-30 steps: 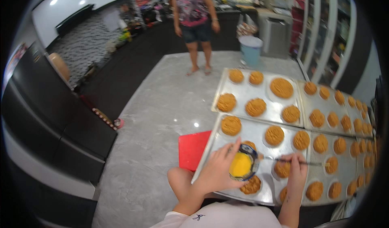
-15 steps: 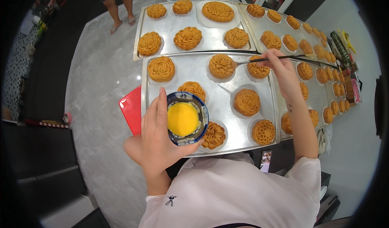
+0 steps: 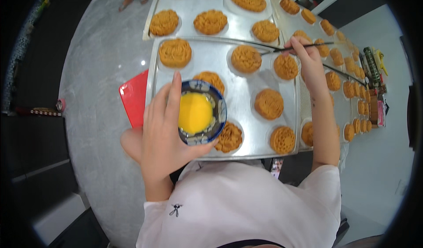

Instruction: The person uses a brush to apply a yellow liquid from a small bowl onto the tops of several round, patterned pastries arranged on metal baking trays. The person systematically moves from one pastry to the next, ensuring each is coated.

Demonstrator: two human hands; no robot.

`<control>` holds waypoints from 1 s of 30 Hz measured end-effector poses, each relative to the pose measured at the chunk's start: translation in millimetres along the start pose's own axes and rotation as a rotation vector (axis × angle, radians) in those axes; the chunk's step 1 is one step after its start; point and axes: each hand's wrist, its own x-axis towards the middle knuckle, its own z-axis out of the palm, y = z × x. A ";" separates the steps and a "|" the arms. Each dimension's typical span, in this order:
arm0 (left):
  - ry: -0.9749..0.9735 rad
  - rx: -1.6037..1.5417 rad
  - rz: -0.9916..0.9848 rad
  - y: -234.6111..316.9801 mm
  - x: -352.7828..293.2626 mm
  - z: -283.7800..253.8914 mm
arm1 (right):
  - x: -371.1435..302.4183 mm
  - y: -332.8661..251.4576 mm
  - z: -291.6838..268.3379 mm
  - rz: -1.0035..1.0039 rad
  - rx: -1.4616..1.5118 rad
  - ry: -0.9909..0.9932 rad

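The left hand [image 3: 161,135] cups a small blue-patterned bowl [image 3: 200,112] of yellow egg wash, fingers [image 3: 173,99] wrapped up its near wall and thumb hooked under the rim, so it is clamped firmly. The bowl hangs over the front edge of the near metal tray [image 3: 246,99], just above two moulded pastries [image 3: 229,137]. The right hand [image 3: 308,63] is stretched to the tray's far right, fingers pinched together on a thin brush handle [image 3: 291,48] whose tip reaches left toward the round pastry [image 3: 246,58] in the back row. The bowl looks nearly full and slightly tipped toward the person (hard to be sure through the fisheye bend); if the wrist rolls while attention is on the brush, wash could run over the rim onto the pastries below or the white shirt [image 3: 246,204]. The long reach is another risk: the forearm passes low over the pastry [image 3: 286,67] beside it and could smear its pattern. More filled trays [image 3: 154,14] lie beyond, and a red sheet [image 3: 134,98] pokes out at the left, on the grey desk [image 3: 101,72].
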 end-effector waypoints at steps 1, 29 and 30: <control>0.023 -0.009 0.007 1.0 -1.1 -3.6 | 1.1 -10.5 8.2 -0.006 -0.009 -0.050; -0.003 0.035 0.017 -0.2 6.0 -2.3 | -11.1 -11.3 21.9 -0.444 -0.532 -0.079; 0.000 0.029 0.015 -1.6 5.8 -2.0 | -15.0 -17.9 27.8 -0.423 -0.472 -0.159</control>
